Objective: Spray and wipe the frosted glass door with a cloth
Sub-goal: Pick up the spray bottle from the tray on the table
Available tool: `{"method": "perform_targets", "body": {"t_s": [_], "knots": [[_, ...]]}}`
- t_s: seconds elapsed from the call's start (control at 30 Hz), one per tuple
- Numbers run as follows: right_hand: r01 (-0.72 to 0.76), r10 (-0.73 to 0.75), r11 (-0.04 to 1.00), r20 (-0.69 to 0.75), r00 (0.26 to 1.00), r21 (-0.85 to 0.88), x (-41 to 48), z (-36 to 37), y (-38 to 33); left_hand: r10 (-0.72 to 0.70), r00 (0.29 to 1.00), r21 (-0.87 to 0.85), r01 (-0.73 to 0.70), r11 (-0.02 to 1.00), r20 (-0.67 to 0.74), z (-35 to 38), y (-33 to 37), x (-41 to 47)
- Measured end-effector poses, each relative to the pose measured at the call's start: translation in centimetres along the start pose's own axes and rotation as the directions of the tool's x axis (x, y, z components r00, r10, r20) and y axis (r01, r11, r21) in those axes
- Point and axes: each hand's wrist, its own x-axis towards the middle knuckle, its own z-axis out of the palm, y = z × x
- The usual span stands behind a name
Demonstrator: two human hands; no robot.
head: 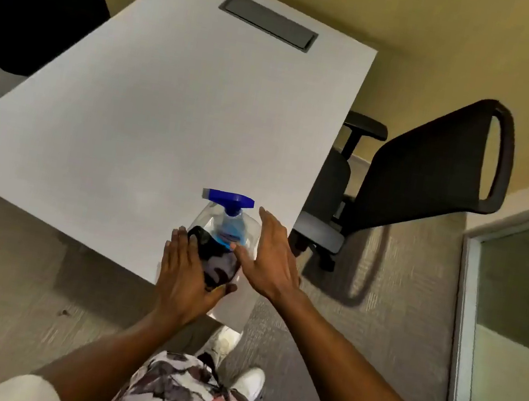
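Left grip (189, 275) grasping black cloth (215, 264); spray bottle (231, 228) at its 1 o'clock on counter (132, 110); right grip (269, 260) released, beside bottle.

Spray bottle (234, 227) on table (168, 98) corner, cloth (217, 262) before it; chair (436, 158) right.

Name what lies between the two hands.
Head view: the dark cloth and the blue-topped spray bottle lie between the left hand and the right hand.
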Motion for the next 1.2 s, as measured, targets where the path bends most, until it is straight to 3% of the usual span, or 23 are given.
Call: {"method": "perform_targets", "body": {"t_s": [0.1,0.43,0.53,0.77,0.93,1.07,1.2], "knots": [[0.012,-0.011,0.996,-0.016,1.000,0.090,2.0,0.5,-1.7,-0.099,0.992,0.006,0.099,0.995,0.082,-0.3,0.4,0.7],[-0.090,0.095,0.992,-0.052,0.994,0.091,4.2,1.0,-3.1,-0.199,0.970,0.013,0.199,0.980,0.141,-1.7,1.9,0.7],[-0.082,0.089,0.995,-0.117,0.989,0.062,3.7,0.2,-2.9,-0.226,0.961,0.033,0.224,0.974,0.159,-2.2,2.4,0.8],[-0.082,0.132,0.979,-0.277,0.952,0.187,1.2,-3.1,-1.6,-0.235,0.954,0.104,0.219,0.970,0.186,-2.8,3.0,1.0],[-0.039,0.142,0.969,-0.420,0.896,0.244,-2.4,-6.5,0.3,-0.159,0.980,0.093,0.149,0.984,0.122,-2.9,3.1,0.8],[-0.040,0.201,0.950,-0.508,0.837,0.310,-5.8,-8.9,1.8,0.062,0.998,-0.133,-0.059,0.989,0.018,-3.0,6.0,0.6],[-0.043,0.259,0.935,-0.596,0.761,0.351,-9.1,-10.2,3.3,0.329,0.943,-0.342,-0.292,0.893,0.055,-2.5,10.9,0.5]]}}
